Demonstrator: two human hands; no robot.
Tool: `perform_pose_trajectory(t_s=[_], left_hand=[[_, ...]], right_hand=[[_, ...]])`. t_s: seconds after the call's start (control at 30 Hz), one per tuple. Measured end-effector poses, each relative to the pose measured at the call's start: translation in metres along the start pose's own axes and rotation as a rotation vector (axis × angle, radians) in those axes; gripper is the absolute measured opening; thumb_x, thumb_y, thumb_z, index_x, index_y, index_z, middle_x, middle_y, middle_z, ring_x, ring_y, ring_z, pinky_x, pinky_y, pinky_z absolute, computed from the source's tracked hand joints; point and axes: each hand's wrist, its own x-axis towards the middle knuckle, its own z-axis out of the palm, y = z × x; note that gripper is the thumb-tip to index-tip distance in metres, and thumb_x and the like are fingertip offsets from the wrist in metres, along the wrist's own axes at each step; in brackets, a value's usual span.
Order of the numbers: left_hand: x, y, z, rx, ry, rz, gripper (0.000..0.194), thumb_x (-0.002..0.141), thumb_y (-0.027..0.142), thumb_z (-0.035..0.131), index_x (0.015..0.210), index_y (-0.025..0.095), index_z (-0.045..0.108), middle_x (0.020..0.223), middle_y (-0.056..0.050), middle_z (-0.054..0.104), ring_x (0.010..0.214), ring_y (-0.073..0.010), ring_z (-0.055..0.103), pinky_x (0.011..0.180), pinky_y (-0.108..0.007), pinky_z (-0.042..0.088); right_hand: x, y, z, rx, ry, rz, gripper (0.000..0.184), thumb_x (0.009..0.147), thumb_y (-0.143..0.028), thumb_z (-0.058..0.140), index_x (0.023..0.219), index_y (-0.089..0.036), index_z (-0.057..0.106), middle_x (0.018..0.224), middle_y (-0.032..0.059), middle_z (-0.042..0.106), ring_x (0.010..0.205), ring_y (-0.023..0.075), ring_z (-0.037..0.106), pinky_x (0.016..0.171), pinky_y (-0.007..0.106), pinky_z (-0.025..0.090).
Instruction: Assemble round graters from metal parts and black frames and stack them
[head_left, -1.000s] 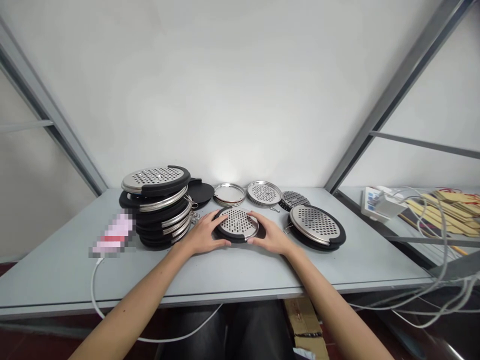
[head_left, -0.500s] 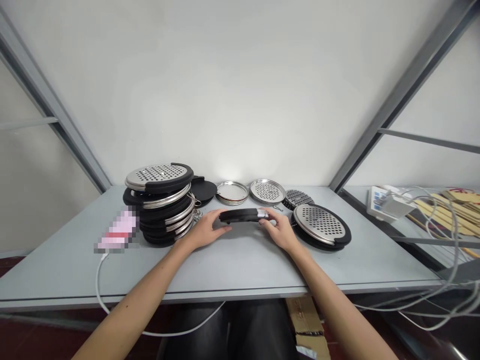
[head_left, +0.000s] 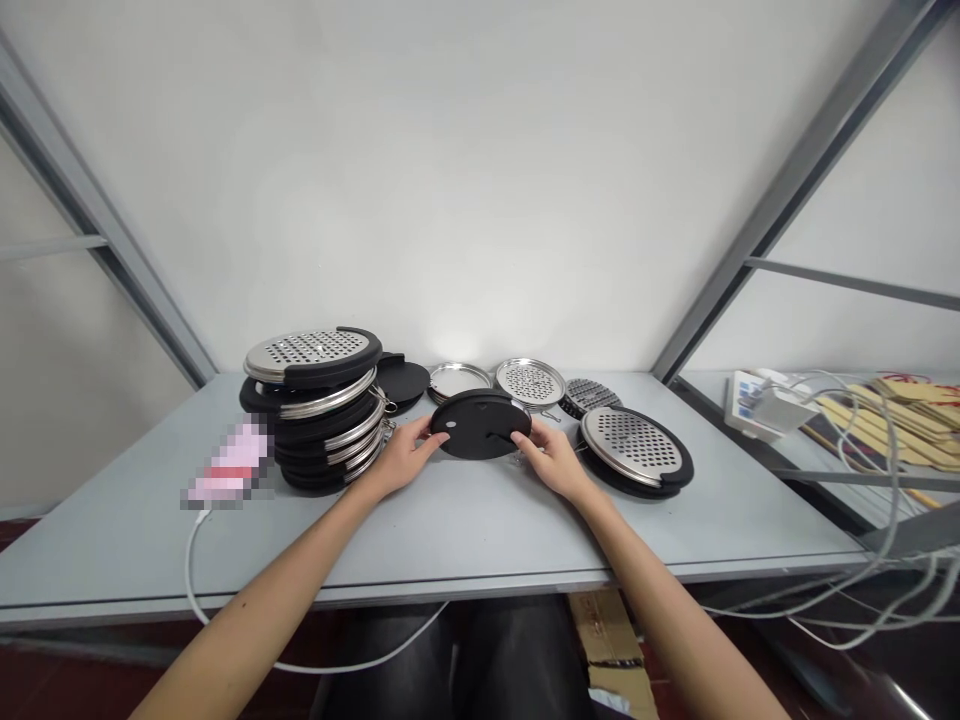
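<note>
Between my two hands is a round black disc, tilted so that its flat dark face shows toward me. My left hand pinches its left edge, thumb on the near face. On the right edge, my right hand grips with thumb in front and fingers behind. What lies on the far side of the disc is hidden. Right of it rests a round metal grater plate with a black rim. To the left stands a tall stack of similar black-rimmed metal discs, with small wire clasps at its side.
Along the wall are a black disc, plain metal discs, perforated metal discs and dark perforated discs. A blurred pink item with a white cable lies left. A white power strip sits beyond the frame post.
The disc was seen edge-on before. It has been tilted by both hands, so its flat black face now shows. Both hands still grip its sides.
</note>
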Motion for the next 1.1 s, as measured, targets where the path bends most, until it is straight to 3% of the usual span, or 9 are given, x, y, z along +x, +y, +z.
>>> perform_pose_trajectory(t_s=[0.23, 0.33, 0.43, 0.57, 0.73, 0.87, 0.93, 1.0, 1.1], left_hand=[[0.003, -0.007, 0.005, -0.123, 0.072, 0.108, 0.033, 0.091, 0.034, 0.056, 0.116, 0.014, 0.062, 0.107, -0.008, 0.070, 0.097, -0.0235, 0.066, 0.089, -0.036, 0.053], [-0.001, -0.004, 0.002, 0.042, 0.130, 0.241, 0.029, 0.091, 0.029, 0.056, 0.117, 0.015, 0.061, 0.109, -0.009, 0.070, 0.097, -0.0227, 0.067, 0.088, -0.035, 0.054], [-0.006, 0.001, -0.002, 0.278, 0.165, 0.488, 0.029, 0.092, 0.020, 0.055, 0.121, 0.018, 0.059, 0.116, -0.010, 0.068, 0.108, -0.0233, 0.064, 0.096, -0.038, 0.051], [-0.008, 0.005, -0.003, 0.441, 0.165, 0.656, 0.035, 0.093, 0.015, 0.051, 0.127, 0.019, 0.054, 0.122, -0.011, 0.065, 0.117, -0.0234, 0.060, 0.100, -0.040, 0.049], [-0.007, 0.007, -0.003, 0.438, 0.095, 0.613, 0.033, 0.094, 0.018, 0.050, 0.126, 0.021, 0.055, 0.124, -0.011, 0.064, 0.118, -0.0231, 0.059, 0.099, -0.041, 0.050], [-0.006, 0.008, -0.003, 0.353, 0.076, 0.473, 0.039, 0.094, 0.024, 0.051, 0.134, 0.024, 0.049, 0.139, -0.010, 0.053, 0.128, -0.0236, 0.051, 0.107, -0.042, 0.042], [-0.007, 0.007, -0.001, 0.332, 0.109, 0.361, 0.057, 0.093, 0.028, 0.053, 0.146, 0.024, 0.032, 0.147, -0.012, 0.044, 0.134, -0.0251, 0.044, 0.111, -0.044, 0.038], [-0.008, 0.005, 0.002, 0.332, 0.122, 0.273, 0.073, 0.093, 0.031, 0.053, 0.152, 0.023, 0.010, 0.149, -0.014, 0.039, 0.135, -0.0261, 0.041, 0.111, -0.046, 0.036], [-0.009, 0.004, 0.006, 0.345, 0.046, 0.222, 0.072, 0.096, 0.035, 0.047, 0.153, 0.023, 0.006, 0.150, -0.014, 0.037, 0.134, -0.0265, 0.043, 0.109, -0.046, 0.038]], right_hand=[[0.001, 0.002, 0.001, 0.042, -0.015, -0.014, 0.032, 0.091, -0.045, 0.050, 0.102, -0.019, 0.064, 0.088, 0.0048, 0.070, 0.081, 0.0231, 0.064, 0.073, 0.036, 0.052], [0.000, 0.001, 0.000, -0.066, 0.047, -0.109, 0.031, 0.087, -0.040, 0.056, 0.110, -0.020, 0.063, 0.107, 0.0091, 0.068, 0.098, 0.0276, 0.063, 0.085, 0.043, 0.051], [-0.003, -0.004, -0.002, -0.120, 0.151, -0.276, 0.058, 0.079, -0.032, 0.064, 0.133, -0.022, 0.047, 0.139, 0.0137, 0.050, 0.128, 0.0325, 0.047, 0.101, 0.051, 0.043], [-0.007, -0.011, -0.004, -0.183, 0.177, -0.435, 0.066, 0.074, -0.023, 0.066, 0.136, -0.022, 0.044, 0.142, 0.0139, 0.047, 0.132, 0.0322, 0.043, 0.108, 0.054, 0.037], [-0.009, -0.010, -0.001, -0.248, 0.030, -0.555, 0.047, 0.078, -0.014, 0.061, 0.123, -0.025, 0.058, 0.122, 0.0085, 0.066, 0.119, 0.0277, 0.056, 0.100, 0.049, 0.046], [-0.011, -0.009, 0.004, -0.183, 0.040, -0.535, 0.041, 0.083, -0.014, 0.058, 0.123, -0.024, 0.058, 0.119, 0.0091, 0.068, 0.112, 0.0251, 0.062, 0.096, 0.045, 0.051], [-0.012, -0.009, 0.003, -0.129, 0.133, -0.465, 0.038, 0.083, -0.015, 0.058, 0.120, -0.024, 0.060, 0.117, 0.0092, 0.068, 0.108, 0.0252, 0.064, 0.094, 0.045, 0.053], [-0.013, -0.010, -0.006, -0.096, 0.321, -0.365, 0.034, 0.082, -0.018, 0.061, 0.116, -0.023, 0.062, 0.111, 0.0087, 0.070, 0.100, 0.0248, 0.068, 0.087, 0.042, 0.056], [-0.014, -0.012, -0.041, -0.128, 0.676, -0.307, 0.033, 0.078, -0.025, 0.068, 0.110, -0.020, 0.064, 0.099, 0.0079, 0.072, 0.087, 0.0246, 0.070, 0.078, 0.041, 0.058]])
